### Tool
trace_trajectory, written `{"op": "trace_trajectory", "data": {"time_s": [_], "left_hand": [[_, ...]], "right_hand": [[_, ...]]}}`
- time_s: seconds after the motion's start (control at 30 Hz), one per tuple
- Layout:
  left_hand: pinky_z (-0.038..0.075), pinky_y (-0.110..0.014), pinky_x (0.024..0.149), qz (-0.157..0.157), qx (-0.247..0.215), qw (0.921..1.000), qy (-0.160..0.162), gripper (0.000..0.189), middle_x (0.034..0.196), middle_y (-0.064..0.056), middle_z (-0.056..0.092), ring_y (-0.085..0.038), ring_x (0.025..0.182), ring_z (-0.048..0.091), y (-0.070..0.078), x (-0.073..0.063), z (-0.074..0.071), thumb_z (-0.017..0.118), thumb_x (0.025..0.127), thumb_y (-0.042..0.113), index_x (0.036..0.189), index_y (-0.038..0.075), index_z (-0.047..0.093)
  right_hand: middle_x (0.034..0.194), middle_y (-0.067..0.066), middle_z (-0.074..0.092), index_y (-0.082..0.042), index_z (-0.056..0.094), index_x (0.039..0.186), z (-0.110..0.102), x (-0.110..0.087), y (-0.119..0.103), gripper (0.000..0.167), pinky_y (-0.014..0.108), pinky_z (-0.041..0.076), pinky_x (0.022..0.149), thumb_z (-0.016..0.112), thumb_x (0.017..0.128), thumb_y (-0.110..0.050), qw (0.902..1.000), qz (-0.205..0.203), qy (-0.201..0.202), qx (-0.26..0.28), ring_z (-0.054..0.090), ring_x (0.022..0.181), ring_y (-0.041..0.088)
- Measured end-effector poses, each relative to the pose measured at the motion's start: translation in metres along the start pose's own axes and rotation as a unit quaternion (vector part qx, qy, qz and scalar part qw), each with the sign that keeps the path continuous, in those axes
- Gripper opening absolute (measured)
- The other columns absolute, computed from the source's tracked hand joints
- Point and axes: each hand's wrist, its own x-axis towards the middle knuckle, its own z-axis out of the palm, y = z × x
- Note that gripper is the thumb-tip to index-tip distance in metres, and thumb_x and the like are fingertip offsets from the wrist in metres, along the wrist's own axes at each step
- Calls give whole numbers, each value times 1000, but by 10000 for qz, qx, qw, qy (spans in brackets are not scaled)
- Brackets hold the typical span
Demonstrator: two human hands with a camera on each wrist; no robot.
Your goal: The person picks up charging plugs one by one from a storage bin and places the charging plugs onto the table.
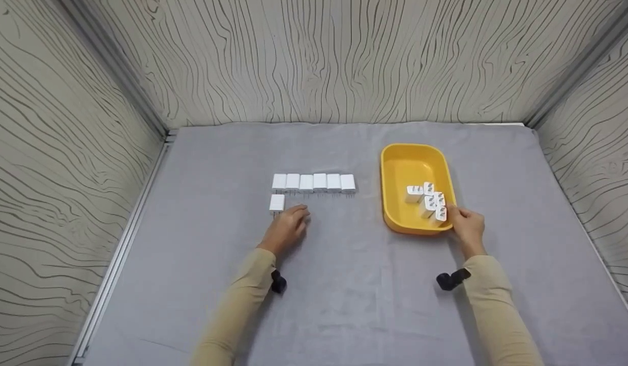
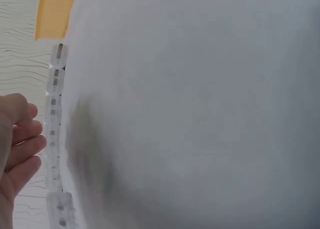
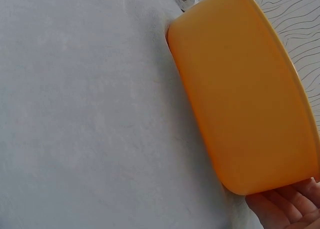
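Note:
Several white plug chargers [image 1: 314, 182] lie side by side in a row on the grey cloth, prongs toward me. One more charger [image 1: 277, 203] sits just in front of the row's left end. My left hand [image 1: 289, 226] hovers or rests beside that one, fingers loosely bent and nothing seen in them; in the left wrist view the same hand [image 2: 20, 144] shows its fingers apart from any charger. At right, my right hand [image 1: 467, 226] grips the near right corner of a yellow bin [image 1: 408, 152]. Inside it, several chargers [image 1: 429, 204] stand with prongs up.
Grey cloth [image 1: 334, 305] covers the table. Wood-patterned panels [image 1: 314, 61] rise behind and at both sides, with a metal rail [image 1: 123, 244] along the left edge. A black wrist camera [image 1: 278, 282] is on the left sleeve, another camera [image 1: 448, 280] on the right.

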Motion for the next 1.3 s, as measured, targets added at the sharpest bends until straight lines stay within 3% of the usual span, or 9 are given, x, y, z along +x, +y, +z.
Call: {"op": "trace_trajectory", "data": {"time_s": [0.17,0.5,0.8,1.07,1.17,1.23,1.3], "left_hand": [[55,-36,96,-1,-116,9997,-193,19,117,-16,69,-29,110,67,10,5,3,60,89,3,105,0,69],[56,-32,94,400,-216,9987,-225,19,118,-14,69,-25,109,68,37,23,14,59,90,4,107,1,68],[55,-30,96,761,-307,9964,-194,19,118,-12,70,-24,110,68,57,32,23,62,89,5,107,3,68],[57,-28,92,1237,-543,9908,29,19,115,-12,71,-22,107,69,79,42,35,62,88,2,106,3,68],[56,-27,92,1328,-669,9889,68,20,115,-12,71,-22,107,69,89,47,39,61,87,0,106,3,68],[56,-27,93,1350,-771,9878,29,20,115,-13,71,-22,108,68,95,48,41,61,87,0,106,3,68],[56,-27,94,1369,-807,9873,-34,20,115,-12,71,-21,108,68,101,50,42,61,88,0,107,3,68]], "right_hand": [[145,19,49,-1,50,137,1,-2,0,57,1,37,67,46,96,-40,9999,-7,30,109,47,122,18],[143,18,50,-1,51,137,1,-2,0,58,1,38,65,46,96,-41,9999,9,36,147,49,111,11],[147,18,47,-2,48,139,0,0,0,57,4,37,75,44,96,-40,9999,111,-1,122,45,128,19],[147,20,47,-1,48,138,0,-1,1,57,9,41,82,44,97,-40,10000,28,21,79,45,131,22],[148,21,44,0,45,139,0,-1,2,59,20,46,98,43,98,-41,9999,-26,-33,114,42,137,26],[149,22,42,1,44,140,0,-2,2,59,31,42,110,43,98,-41,9999,-47,-61,104,39,140,28],[149,22,42,1,44,140,-1,-2,1,60,37,39,114,42,98,-41,9999,-24,-65,82,40,139,29]]}}
